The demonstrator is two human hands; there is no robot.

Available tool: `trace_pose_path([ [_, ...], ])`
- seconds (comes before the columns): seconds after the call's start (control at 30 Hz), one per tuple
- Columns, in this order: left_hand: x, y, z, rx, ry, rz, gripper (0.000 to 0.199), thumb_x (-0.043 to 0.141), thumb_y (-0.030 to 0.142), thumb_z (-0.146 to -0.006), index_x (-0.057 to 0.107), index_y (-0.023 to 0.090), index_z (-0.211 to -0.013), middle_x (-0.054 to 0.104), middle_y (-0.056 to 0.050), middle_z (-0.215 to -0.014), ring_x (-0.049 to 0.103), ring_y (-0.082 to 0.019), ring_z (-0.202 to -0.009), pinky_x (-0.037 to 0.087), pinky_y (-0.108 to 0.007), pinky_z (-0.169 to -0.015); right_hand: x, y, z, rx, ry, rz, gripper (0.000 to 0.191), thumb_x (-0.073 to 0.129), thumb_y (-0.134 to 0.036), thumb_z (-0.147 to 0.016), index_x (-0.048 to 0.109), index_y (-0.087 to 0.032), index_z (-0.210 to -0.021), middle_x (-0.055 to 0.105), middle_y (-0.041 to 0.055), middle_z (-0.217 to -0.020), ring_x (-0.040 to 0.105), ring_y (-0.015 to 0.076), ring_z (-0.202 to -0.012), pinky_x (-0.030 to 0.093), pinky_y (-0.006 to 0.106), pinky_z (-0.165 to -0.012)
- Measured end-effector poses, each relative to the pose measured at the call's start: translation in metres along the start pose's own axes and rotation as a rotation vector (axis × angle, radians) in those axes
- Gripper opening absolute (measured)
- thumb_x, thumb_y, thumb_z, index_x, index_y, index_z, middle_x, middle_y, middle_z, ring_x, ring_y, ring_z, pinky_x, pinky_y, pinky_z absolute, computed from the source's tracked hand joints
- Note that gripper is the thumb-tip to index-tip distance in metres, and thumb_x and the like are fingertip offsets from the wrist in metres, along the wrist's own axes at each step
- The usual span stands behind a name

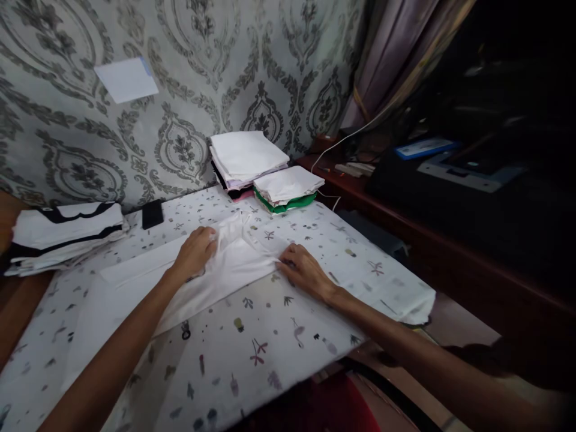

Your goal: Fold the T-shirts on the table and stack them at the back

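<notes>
A thin white garment (225, 264) lies spread on the patterned tabletop, one edge running toward the lower left. Its right end is bunched and wrinkled; I cannot tell what kind of garment it is. My left hand (194, 253) rests on it with the fingers closed on the gathered cloth near the upper edge. At the right end, my right hand (303, 271) pinches the garment's corner between thumb and fingers. The cloth is drawn out between both hands. Part of the garment is hidden under my left forearm.
Folded clothes stand in a tall pile (249, 155) and a smaller white-and-green pile (290, 189) by the wall. Black-and-white folded clothes (67, 234) lie at the left, beside a black phone (152, 214). A dark wooden desk (396, 222) borders the right side; a red seat (315, 411) is below.
</notes>
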State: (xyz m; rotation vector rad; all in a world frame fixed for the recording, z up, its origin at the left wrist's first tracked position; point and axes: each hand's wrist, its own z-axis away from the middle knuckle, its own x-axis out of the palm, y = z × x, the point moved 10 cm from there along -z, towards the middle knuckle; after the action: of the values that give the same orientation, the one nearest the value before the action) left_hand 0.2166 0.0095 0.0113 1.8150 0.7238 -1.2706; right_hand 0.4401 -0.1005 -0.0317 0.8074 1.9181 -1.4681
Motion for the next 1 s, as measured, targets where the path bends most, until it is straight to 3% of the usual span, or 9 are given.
trace_pose_path([
  [0.13, 0.02, -0.018, -0.051, -0.085, -0.045, -0.029, 0.023, 0.049, 0.035, -0.093, 0.063, 0.019, -0.099, 0.068, -0.011, -0.102, 0.061, -0.025, -0.096, 0.045, -0.035, -0.081, 0.0, 0.003, -0.003, 0.007, 0.0, -0.015, 0.021, 0.054, -0.031, -0.096, 0.065, -0.021, -0.082, 0.061, 0.0074, -0.092, 0.058, 0.0228, -0.094, 0.048, 0.038, -0.084],
  [0.23, 0.034, -0.018, -0.065, -0.085, -0.084, -0.042, 0.028, 0.051, 0.045, -0.092, 0.062, 0.02, -0.087, 0.068, -0.008, -0.088, 0.06, -0.024, -0.085, 0.042, -0.032, -0.072, -0.001, 0.002, -0.002, 0.009, -0.007, -0.024, 0.022, 0.052, -0.031, -0.097, 0.063, -0.021, -0.082, 0.061, 0.0074, -0.093, 0.057, 0.0228, -0.095, 0.048, 0.038, -0.085],
  [0.4, 0.036, -0.011, -0.062, -0.014, -0.059, 0.003, 0.008, 0.056, 0.029, -0.084, 0.054, 0.022, -0.08, 0.061, -0.002, -0.078, 0.055, -0.02, -0.078, 0.038, -0.03, -0.07, 0.0, 0.004, -0.001, 0.018, -0.006, -0.034, 0.024, 0.048, -0.031, -0.099, 0.063, -0.02, -0.083, 0.06, 0.0088, -0.095, 0.055, 0.0242, -0.097, 0.047, 0.041, -0.087],
  [0.5, 0.017, -0.014, -0.057, 0.014, 0.059, 0.118, 0.01, 0.049, 0.031, -0.085, 0.048, 0.023, -0.079, 0.054, 0.001, -0.075, 0.051, -0.017, -0.073, 0.039, -0.028, -0.069, -0.001, 0.003, -0.001, 0.015, 0.006, -0.037, 0.024, 0.048, -0.031, -0.098, 0.062, -0.021, -0.082, 0.06, 0.0087, -0.095, 0.056, 0.0239, -0.096, 0.048, 0.041, -0.087],
  [0.6, 0.003, -0.031, -0.052, -0.067, 0.155, 0.176, 0.014, 0.046, 0.035, -0.085, 0.045, 0.023, -0.078, 0.05, 0.003, -0.072, 0.048, -0.016, -0.068, 0.037, -0.027, -0.066, -0.003, 0.002, -0.001, 0.012, 0.007, -0.025, 0.025, 0.048, -0.031, -0.098, 0.062, -0.02, -0.081, 0.06, 0.0091, -0.095, 0.056, 0.0241, -0.096, 0.048, 0.041, -0.087],
  [0.77, 0.02, -0.049, -0.052, -0.153, 0.076, 0.212, 0.015, 0.048, 0.037, -0.082, 0.045, 0.023, -0.076, 0.048, 0.005, -0.064, 0.046, -0.015, -0.064, 0.036, -0.027, -0.065, -0.005, -0.001, 0.0, 0.008, 0.017, -0.013, 0.019, 0.051, -0.028, -0.095, 0.065, -0.02, -0.083, 0.06, 0.0094, -0.096, 0.056, 0.0246, -0.097, 0.048, 0.042, -0.087],
  [1.0, 0.026, -0.041, -0.055, -0.127, 0.037, 0.19, 0.015, 0.048, 0.038, -0.083, 0.051, 0.024, -0.082, 0.052, 0.004, -0.064, 0.049, -0.016, -0.064, 0.035, -0.027, -0.064, -0.006, 0.002, 0.0, 0.032, 0.031, -0.066, 0.015, 0.061, -0.031, -0.09, 0.068, -0.02, -0.083, 0.059, 0.0079, -0.097, 0.056, 0.0238, -0.098, 0.049, 0.04, -0.089],
])
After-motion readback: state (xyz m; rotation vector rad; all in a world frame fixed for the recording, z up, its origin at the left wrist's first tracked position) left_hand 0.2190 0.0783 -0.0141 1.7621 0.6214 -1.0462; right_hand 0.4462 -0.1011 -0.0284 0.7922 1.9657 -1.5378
